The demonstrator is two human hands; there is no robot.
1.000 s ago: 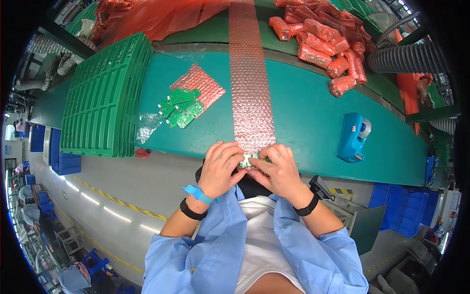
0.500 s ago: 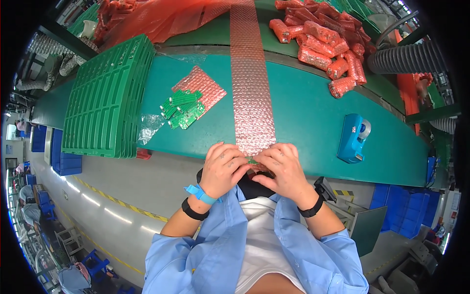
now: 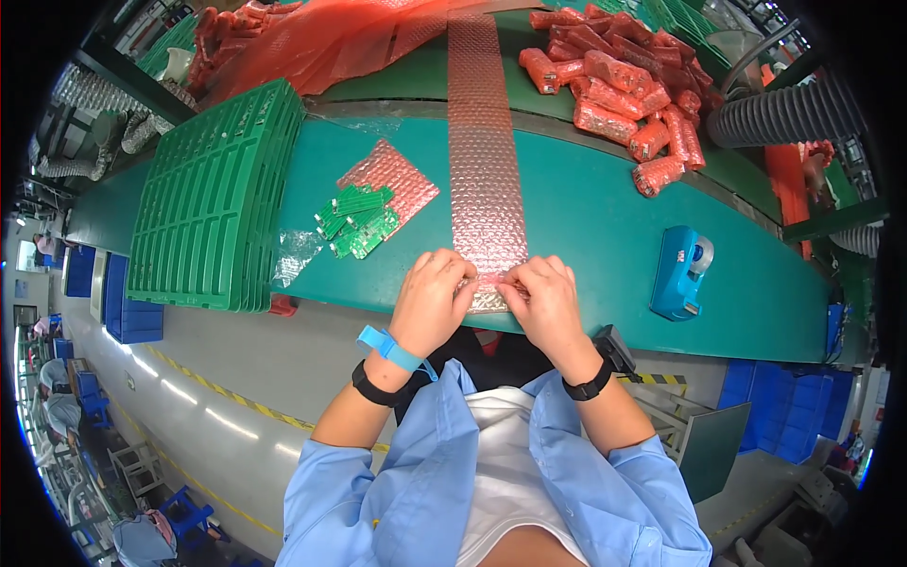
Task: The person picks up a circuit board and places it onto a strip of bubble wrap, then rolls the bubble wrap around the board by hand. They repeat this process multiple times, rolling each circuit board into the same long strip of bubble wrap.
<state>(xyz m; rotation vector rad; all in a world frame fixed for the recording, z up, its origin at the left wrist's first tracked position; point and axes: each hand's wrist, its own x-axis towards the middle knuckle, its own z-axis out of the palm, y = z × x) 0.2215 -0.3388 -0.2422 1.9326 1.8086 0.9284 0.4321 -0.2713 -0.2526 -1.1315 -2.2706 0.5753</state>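
A long strip of pink bubble wrap point(image 3: 484, 142) runs from the far side of the green table to its near edge. Both hands are at its near end, fingers curled in and pinching the wrap. My left hand point(image 3: 433, 295), with a blue wrist strap and a black band, grips the left side. On the right side my right hand point(image 3: 546, 298) grips it the same way. A pink fold of wrap shows between the fingertips; whatever lies inside is hidden. Left of the strip, several green circuit boards point(image 3: 357, 222) lie partly on a square bubble wrap sheet point(image 3: 402, 184).
A stack of green plastic trays point(image 3: 203, 203) stands on the left. At the right sits a blue tape dispenser point(image 3: 680, 274). Red-wrapped bundles point(image 3: 614, 90) are heaped at the back right, near a grey hose point(image 3: 784, 115). Red film point(image 3: 321, 47) covers the far left.
Both hands have moved forward, away from my body and onto the table, along the strip. The bit of green board seen between my fingers earlier is now out of sight.
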